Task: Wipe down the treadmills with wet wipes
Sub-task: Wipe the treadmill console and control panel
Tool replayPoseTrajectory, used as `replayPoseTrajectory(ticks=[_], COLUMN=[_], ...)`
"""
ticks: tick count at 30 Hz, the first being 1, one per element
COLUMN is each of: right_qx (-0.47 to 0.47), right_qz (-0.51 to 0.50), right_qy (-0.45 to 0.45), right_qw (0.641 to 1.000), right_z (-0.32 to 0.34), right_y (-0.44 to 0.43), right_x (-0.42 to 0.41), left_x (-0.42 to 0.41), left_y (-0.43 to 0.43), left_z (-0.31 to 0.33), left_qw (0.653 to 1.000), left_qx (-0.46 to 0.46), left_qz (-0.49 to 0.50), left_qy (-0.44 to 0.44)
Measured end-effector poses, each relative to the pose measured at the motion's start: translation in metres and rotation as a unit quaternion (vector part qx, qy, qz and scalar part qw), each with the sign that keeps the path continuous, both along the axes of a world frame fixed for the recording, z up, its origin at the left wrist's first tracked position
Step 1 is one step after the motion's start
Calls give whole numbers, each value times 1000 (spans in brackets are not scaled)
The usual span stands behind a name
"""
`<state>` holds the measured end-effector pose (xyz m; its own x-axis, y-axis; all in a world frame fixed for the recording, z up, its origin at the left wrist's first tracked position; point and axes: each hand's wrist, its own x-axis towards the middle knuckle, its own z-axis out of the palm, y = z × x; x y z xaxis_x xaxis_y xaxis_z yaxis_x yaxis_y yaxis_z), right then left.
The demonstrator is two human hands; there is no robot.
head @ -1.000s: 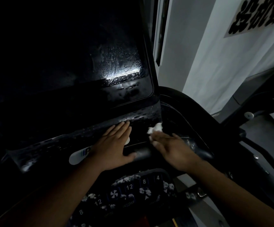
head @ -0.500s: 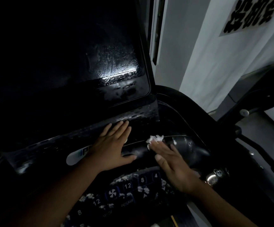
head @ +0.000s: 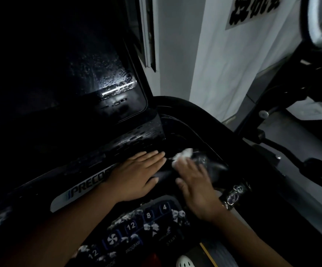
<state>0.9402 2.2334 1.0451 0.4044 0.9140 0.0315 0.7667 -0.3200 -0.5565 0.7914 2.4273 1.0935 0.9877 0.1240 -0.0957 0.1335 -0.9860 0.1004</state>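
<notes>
A black treadmill console (head: 90,157) fills the dark left half of the head view, with a wet, streaked screen (head: 106,81) above it. My left hand (head: 137,174) lies flat with straight fingers on the console ledge next to the white logo strip (head: 79,189). My right hand (head: 195,184) presses a crumpled white wet wipe (head: 183,154) with straight fingers onto the glossy tray at the console's right side. The wipe sticks out beyond the fingertips.
A keypad (head: 142,226) with numbered buttons and white foam specks sits below my hands. The black curved handrail (head: 204,120) rims the tray on the right. A white wall (head: 223,64) and another machine's frame (head: 291,93) stand to the right.
My right hand with the wipe slid down toward me along the tray and has moved back up a little. My left hand stayed flat in place.
</notes>
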Motion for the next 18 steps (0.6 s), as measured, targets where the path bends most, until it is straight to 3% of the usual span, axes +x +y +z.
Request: replayPoseTrajectory(ticks=[2,5,10,14,18], right_qx=[-5,-44,-16,-45,-10], right_qz=[12,-110,-16,-213,-114], right_qy=[-20,-37,17,43,51], right_qw=[1000,992,1000,975,992], right_z=[-7,-12,-2,-1,2], right_y=[-4,-12,-1,10,-2], right_x=[-2,22,-3,14,-19], left_x=[1,0,23,41,40], left_y=[0,0,-1,-7,-7], left_z=[-1,0,6,-1,-6], left_qw=[1000,1000,1000,1000,1000], left_qx=[2,-3,-1,8,16], left_qz=[3,4,-15,-11,-9], left_qy=[7,9,22,20,4])
